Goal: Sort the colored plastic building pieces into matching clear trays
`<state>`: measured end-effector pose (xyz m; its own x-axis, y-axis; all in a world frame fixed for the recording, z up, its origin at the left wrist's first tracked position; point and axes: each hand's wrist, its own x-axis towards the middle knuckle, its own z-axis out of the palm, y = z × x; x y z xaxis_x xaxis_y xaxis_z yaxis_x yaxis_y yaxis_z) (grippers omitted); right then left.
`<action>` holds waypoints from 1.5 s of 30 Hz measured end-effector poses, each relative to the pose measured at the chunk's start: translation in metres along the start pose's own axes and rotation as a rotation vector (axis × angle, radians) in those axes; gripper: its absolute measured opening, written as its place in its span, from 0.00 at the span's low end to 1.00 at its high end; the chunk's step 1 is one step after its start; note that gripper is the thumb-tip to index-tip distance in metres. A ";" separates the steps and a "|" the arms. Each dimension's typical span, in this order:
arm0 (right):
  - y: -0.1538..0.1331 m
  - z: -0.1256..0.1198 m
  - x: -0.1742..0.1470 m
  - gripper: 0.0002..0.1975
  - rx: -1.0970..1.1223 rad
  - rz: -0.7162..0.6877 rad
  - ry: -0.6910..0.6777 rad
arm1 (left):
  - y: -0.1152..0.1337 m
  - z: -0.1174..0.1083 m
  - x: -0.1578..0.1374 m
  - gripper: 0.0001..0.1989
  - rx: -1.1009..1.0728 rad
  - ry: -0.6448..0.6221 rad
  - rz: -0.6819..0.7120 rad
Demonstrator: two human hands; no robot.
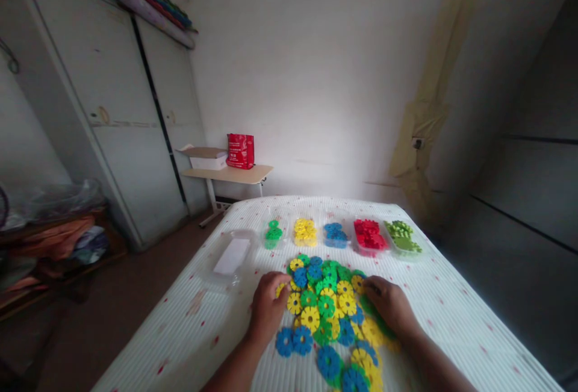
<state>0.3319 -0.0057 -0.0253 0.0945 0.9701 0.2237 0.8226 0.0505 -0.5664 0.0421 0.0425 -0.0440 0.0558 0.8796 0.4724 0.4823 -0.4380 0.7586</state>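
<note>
A pile of flower-shaped plastic discs [326, 306] in yellow, green and blue lies spread on the table before me. At its left edge my left hand [270, 300] has its thumb and fingers closed round a yellow flower disc [280, 289], partly hidden by them. My right hand [392, 304] is at the pile's right side, fingers curled in against another yellow flower disc [358, 284]. The undersides of its fingers are out of sight. Two blue discs [302, 340] lie side by side below my left hand, and more discs trail toward the near edge.
Along the back stand clear tubs of green discs [273, 234], yellow discs [306, 232], blue discs [335, 235], red pieces [370, 235] and light green pieces [403, 238]. A clear container [231, 256] with a white slip is at left. Beyond, a side table [253, 174] bears a red bag [241, 151].
</note>
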 end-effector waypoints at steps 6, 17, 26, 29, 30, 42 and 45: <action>0.000 -0.002 0.001 0.15 0.035 0.037 0.008 | -0.006 0.006 0.016 0.09 0.041 0.024 -0.041; 0.004 0.002 0.007 0.14 0.022 0.075 0.030 | 0.006 0.012 0.022 0.11 0.127 -0.076 0.141; 0.007 0.004 0.010 0.13 0.005 0.084 0.033 | 0.032 0.031 0.031 0.14 0.460 -0.237 0.098; 0.008 0.004 0.010 0.13 0.020 0.069 0.026 | 0.034 0.033 0.033 0.13 0.451 -0.285 0.055; 0.008 0.004 0.010 0.13 0.024 0.065 0.024 | 0.034 0.034 0.034 0.12 0.443 -0.295 0.036; 0.007 0.005 0.009 0.13 -0.030 0.077 0.043 | 0.023 0.042 0.028 0.05 0.290 -0.252 -0.030; 0.005 0.004 0.008 0.12 -0.034 0.079 0.033 | 0.024 0.041 0.025 0.06 0.289 -0.254 -0.017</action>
<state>0.3340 0.0029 -0.0297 0.1776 0.9623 0.2060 0.8307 -0.0343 -0.5557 0.0904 0.0621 -0.0322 0.2432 0.9199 0.3075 0.7096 -0.3849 0.5902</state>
